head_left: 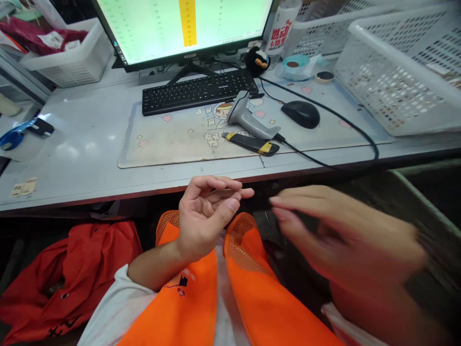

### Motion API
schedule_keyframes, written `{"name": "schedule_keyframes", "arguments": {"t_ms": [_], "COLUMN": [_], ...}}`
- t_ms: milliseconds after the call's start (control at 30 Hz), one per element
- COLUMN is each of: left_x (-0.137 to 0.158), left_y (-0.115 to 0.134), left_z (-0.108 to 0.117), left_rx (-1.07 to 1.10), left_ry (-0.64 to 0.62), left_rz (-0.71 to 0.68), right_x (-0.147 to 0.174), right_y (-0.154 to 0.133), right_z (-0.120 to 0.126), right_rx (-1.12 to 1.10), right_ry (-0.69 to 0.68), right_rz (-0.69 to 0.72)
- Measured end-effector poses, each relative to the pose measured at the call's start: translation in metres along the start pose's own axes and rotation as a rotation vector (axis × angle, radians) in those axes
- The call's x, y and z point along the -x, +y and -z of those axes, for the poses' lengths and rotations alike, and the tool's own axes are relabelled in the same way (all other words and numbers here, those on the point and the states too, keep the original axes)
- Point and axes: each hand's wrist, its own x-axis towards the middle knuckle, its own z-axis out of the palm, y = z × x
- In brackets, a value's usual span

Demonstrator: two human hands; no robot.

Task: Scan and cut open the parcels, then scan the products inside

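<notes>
My left hand (205, 214) is held palm up in front of the desk edge, above my lap. Its fingers are loosely curled, with a gap to the thumb, and nothing shows in it. To its right, my right hand (349, 230) is blurred by motion, fingers stretched toward the left hand, thumb a little below them. No object is visible in it, and the two hands do not touch. On the desk mat beyond them lie a grey barcode scanner (248, 117) and a black and yellow utility knife (251, 143).
A keyboard (198, 91), a mouse (301, 114) and a monitor (187, 29) occupy the desk (82, 139). The scanner's cable loops to the right. White plastic baskets (392, 81) stand at the right, another basket (75, 67) at the left. Red cloth (75, 278) lies below left.
</notes>
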Motion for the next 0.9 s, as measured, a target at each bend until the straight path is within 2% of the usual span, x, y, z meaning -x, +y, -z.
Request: {"name": "schedule_keyframes", "arguments": {"t_ms": [67, 233, 667, 900], "left_x": [0.004, 0.009, 0.008, 0.008], "left_y": [0.006, 0.010, 0.003, 0.004], "left_z": [-0.001, 0.003, 0.003, 0.005], "left_rx": [-0.068, -0.163, -0.294, -0.321], "left_ry": [0.021, 0.057, -0.001, -0.011], "left_rz": [-0.054, -0.180, -0.337, -0.343], "right_x": [-0.012, -0.032, -0.034, -0.036], "right_y": [-0.012, -0.023, -0.025, -0.024], "right_z": [-0.016, -0.036, -0.034, -0.036], "right_rx": [0.006, 0.005, 0.103, 0.132], "right_ry": [-0.011, -0.016, -0.037, -0.052], "right_rz": [0.082, 0.104, 0.143, 0.167]}}
